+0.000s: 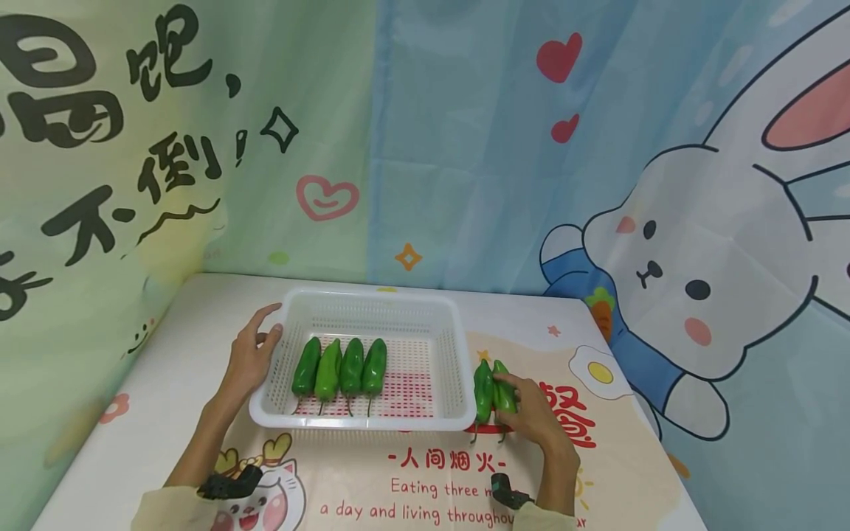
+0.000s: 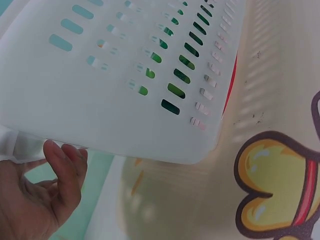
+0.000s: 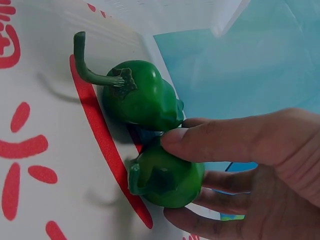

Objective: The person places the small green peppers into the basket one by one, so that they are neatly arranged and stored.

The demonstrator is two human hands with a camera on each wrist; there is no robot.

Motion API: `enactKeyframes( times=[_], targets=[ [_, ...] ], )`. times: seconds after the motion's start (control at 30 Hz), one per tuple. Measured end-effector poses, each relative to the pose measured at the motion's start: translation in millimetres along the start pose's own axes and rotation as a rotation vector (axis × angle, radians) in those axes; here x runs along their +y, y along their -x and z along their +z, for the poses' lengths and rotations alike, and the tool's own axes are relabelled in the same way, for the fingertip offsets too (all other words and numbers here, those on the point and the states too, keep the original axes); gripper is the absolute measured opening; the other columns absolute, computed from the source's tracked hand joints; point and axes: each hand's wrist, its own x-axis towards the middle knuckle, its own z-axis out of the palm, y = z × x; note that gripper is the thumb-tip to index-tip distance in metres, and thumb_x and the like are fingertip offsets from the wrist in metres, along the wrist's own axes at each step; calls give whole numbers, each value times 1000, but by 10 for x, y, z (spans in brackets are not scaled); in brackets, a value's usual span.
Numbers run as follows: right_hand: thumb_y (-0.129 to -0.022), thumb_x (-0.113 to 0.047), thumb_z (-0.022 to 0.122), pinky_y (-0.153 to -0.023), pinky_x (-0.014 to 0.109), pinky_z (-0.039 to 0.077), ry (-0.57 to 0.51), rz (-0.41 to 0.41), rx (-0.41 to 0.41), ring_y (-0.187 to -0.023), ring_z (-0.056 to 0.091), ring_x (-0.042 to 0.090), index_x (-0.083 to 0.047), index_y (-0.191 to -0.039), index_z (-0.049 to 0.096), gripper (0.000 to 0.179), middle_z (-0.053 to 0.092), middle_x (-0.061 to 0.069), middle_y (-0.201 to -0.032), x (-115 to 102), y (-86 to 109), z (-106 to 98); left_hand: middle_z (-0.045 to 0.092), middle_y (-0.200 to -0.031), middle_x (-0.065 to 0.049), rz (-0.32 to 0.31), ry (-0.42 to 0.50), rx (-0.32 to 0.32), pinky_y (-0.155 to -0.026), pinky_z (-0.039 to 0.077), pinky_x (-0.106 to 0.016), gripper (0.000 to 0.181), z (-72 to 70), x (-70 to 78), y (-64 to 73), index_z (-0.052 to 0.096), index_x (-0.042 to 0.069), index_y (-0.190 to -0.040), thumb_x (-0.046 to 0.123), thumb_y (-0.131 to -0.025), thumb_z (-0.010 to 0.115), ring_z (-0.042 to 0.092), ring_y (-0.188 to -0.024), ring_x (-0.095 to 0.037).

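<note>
A white plastic basket (image 1: pixel 364 423) with slotted walls holds several green peppers (image 1: pixel 350 367), lying side by side with their stems toward me. At its left rim is my left hand (image 1: pixel 251 354), relaxed fingers touching the edge; the left wrist view shows the fingertips (image 2: pixel 56 150) against the outer side of the rim. Two more green peppers lie to the right of the basket. My right hand (image 1: pixel 531 409) pinches the right-hand green pepper (image 3: pixel 170 175) between thumb and fingers. The other green pepper (image 3: pixel 142 95) lies close beside it, on the table.
A printed mat with lettering (image 1: pixel 438 487) covers the table (image 1: pixel 199 332). Behind it hangs a patterned curtain (image 1: pixel 458 184) with a cartoon rabbit on the right. Black wrist cameras (image 1: pixel 232 483) sit on both forearms.
</note>
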Motion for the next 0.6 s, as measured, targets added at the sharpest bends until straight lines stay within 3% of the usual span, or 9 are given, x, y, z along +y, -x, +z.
enactKeyframes(
  times=[0.6],
  targets=[
    [-85,-7,89,-111,69,55,-6,-8,43,-132,58,52,-11,-149,66,68,57,26,-151,106,-23,19,67,-134,-41,8,9,0,-65,67,-30,55,-1,24,17,33,12,-171,29,-120,42,80,-97,-43]
  ],
)
